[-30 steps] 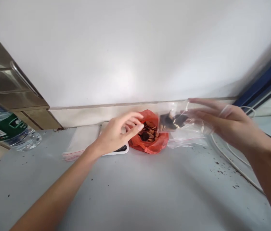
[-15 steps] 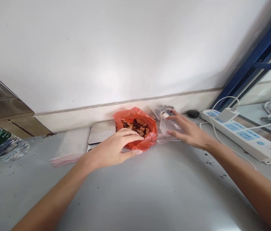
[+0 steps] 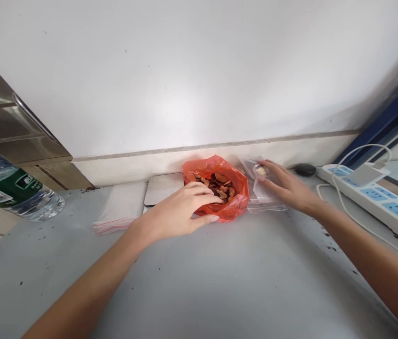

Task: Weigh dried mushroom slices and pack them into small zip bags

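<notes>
An orange-red plastic bag [image 3: 232,214] stands with its mouth spread wide, full of brown dried slices [image 3: 220,181]. My left hand [image 3: 181,212] rests at the bag's near left side, fingers over the rim and thumb apart, gripping nothing visible. To the bag's right lie clear plastic bags [image 3: 265,207], one with small pale pieces [image 3: 260,170] inside. Over these is my right hand [image 3: 290,190], its thumb and fingers apart at the plastic; whether it presses on them I cannot tell. Partly behind my left hand sits a flat kitchen scale [image 3: 163,186] with a silver top.
Left of the scale lies a stack of clear zip bags [image 3: 121,207]. A large water bottle [image 3: 18,183] stands at far left. On the right are a black computer mouse [image 3: 305,169] and a white power strip [image 3: 378,195] with cables. A wall runs along the back.
The view has turned left, so everything sits further right in it. My right hand has moved slightly left over the clear bags. My left hand stays at the red bag.
</notes>
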{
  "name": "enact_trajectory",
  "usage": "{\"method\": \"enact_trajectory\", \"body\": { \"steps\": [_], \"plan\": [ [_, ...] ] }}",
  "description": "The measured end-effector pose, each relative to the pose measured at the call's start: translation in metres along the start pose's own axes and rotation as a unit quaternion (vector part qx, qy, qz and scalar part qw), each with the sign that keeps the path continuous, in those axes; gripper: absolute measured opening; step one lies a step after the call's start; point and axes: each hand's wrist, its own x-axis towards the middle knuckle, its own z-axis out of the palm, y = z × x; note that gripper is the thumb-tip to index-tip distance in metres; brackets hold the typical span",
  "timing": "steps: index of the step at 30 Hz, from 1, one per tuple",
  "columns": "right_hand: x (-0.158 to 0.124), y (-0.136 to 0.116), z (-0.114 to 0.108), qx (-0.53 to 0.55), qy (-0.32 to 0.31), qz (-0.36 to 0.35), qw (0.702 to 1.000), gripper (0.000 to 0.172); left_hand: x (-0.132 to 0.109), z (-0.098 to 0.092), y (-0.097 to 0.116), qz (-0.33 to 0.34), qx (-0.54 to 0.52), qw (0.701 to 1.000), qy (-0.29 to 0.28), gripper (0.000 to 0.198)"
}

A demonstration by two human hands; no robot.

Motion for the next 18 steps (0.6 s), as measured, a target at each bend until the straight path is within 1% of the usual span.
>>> {"method": "enact_trajectory", "body": {
  "steps": [1, 3, 5, 6, 7, 9, 10, 12, 13, 14, 15, 16, 18],
  "plan": [
    [0.0, -0.004, -0.001, -0.007, 0.005, -0.002, 1.0, 0.065, 0.0, -0.001, -0.001, 0.003, 0.006, 1.0, 0.002, 0.037],
    [0.0, -0.018, -0.006, -0.027, 0.045, -0.024, 0.998, 0.057, 0.001, -0.002, -0.003, 0.01, 0.02, 1.0, 0.006, 0.035],
    [0.0, -0.042, -0.009, -0.039, 0.1, -0.068, 0.992, 0.044, 0.0, -0.004, -0.005, 0.012, 0.033, 0.999, 0.01, 0.034],
    [0.0, -0.055, -0.01, -0.031, 0.108, -0.085, 0.99, 0.037, -0.001, -0.006, -0.007, 0.011, 0.037, 0.999, 0.01, 0.034],
    [0.001, -0.069, -0.011, -0.015, 0.087, -0.101, 0.991, 0.032, -0.002, -0.007, -0.008, 0.006, 0.04, 0.999, 0.01, 0.034],
    [0.004, -0.095, -0.009, 0.011, -0.015, -0.145, 0.989, 0.026, -0.005, -0.012, -0.012, -0.012, 0.039, 0.999, 0.004, 0.035],
    [0.008, -0.105, -0.007, 0.008, -0.065, -0.155, 0.986, 0.024, -0.007, -0.015, -0.013, -0.023, 0.036, 0.999, -0.001, 0.035],
    [0.017, -0.119, 0.0, -0.033, -0.183, -0.147, 0.971, 0.024, -0.011, -0.022, -0.015, -0.047, 0.029, 0.998, -0.01, 0.038],
    [0.022, -0.124, 0.004, -0.057, -0.229, -0.14, 0.962, 0.024, -0.013, -0.026, -0.015, -0.059, 0.027, 0.998, -0.014, 0.04],
    [0.029, -0.126, 0.009, -0.076, -0.26, -0.132, 0.954, 0.024, -0.016, -0.03, -0.015, -0.072, 0.025, 0.997, -0.018, 0.042],
    [0.035, -0.127, 0.013, -0.087, -0.27, -0.129, 0.95, 0.023, -0.019, -0.035, -0.014, -0.085, 0.025, 0.996, -0.021, 0.044],
    [0.041, -0.128, 0.017, -0.09, -0.259, -0.131, 0.953, 0.022, -0.022, -0.04, -0.014, -0.098, 0.026, 0.995, -0.023, 0.046],
    [0.051, -0.129, 0.023, -0.086, -0.204, -0.143, 0.965, 0.023, -0.028, -0.049, -0.013, -0.125, 0.031, 0.991, -0.029, 0.047]
  ]
}}
